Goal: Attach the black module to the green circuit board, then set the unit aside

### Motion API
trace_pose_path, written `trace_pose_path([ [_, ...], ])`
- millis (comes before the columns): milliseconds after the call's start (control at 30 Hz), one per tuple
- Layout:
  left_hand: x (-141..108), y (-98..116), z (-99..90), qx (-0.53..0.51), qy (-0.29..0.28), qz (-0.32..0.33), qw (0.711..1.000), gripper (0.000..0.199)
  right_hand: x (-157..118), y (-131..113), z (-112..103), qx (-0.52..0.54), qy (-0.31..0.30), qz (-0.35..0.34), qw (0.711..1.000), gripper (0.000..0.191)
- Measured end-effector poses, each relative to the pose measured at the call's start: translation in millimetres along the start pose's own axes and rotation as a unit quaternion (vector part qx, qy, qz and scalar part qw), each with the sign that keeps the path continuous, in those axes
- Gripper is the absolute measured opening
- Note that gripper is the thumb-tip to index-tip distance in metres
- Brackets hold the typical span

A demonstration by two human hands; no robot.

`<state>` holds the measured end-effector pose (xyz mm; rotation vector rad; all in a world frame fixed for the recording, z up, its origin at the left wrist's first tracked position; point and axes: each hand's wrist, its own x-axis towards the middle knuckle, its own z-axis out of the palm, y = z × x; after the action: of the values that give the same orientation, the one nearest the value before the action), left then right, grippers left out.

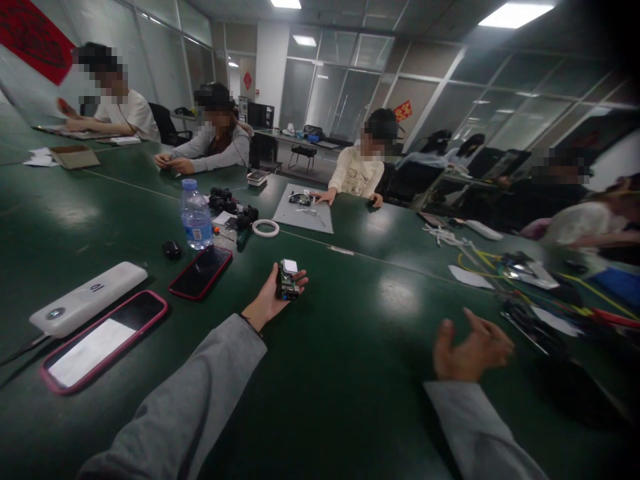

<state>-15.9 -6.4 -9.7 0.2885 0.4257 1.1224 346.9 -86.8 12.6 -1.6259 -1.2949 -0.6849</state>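
Observation:
My left hand, in a grey sleeve, reaches over the green table and grips a small circuit board. A white square block sits on the board's upper end, and dark connectors show at its lower end. The thumb lies along one side and the fingertips show on the other. To the right, my right hand hovers above the table with its thumb and fingers apart, holding nothing. It is nearest to a jumble of cables and is slightly blurred.
Left of my arm lie a red-edged phone, a pink-cased phone, a white power bank and a water bottle. A tape roll and a grey mat lie farther off. Several people sit around.

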Motion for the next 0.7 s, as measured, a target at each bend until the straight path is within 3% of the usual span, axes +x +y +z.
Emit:
trace_pose_path([
  [100, -0.1, 0.7, 0.3, 0.007, 0.003, 0.001, 1.0, 0.05, -29.2, -86.3, 24.0, 0.11, -0.094, -0.066, 0.987, 0.046],
  [200, -1.6, 1.7, 0.4, 0.021, 0.007, -0.002, 1.0, 0.054, -55.8, -177.6, 32.2, 0.211, -0.214, -0.124, 0.946, 0.038],
  [300, -4.9, 2.7, 2.1, 0.037, 0.012, -0.031, 0.999, 0.06, -69.9, -233.0, 37.4, 0.252, -0.299, -0.194, 0.9, 0.043],
  [433, -9.0, 4.6, 8.8, 0.021, 0.01, -0.039, 0.999, 0.061, -71.9, -245.4, 56.2, 0.278, -0.336, -0.192, 0.879, 0.045],
  [567, -11.0, 9.4, 12.1, 0.001, 0.022, -0.001, 1.0, 0.053, -70.7, -230.4, 76.4, 0.36, -0.337, -0.106, 0.864, 0.043],
  [700, -13.1, 13.5, 11.5, -0.009, -0.035, -0.001, 0.999, 0.045, -68.6, -218.5, 87.8, 0.435, -0.317, -0.004, 0.843, 0.044],
])
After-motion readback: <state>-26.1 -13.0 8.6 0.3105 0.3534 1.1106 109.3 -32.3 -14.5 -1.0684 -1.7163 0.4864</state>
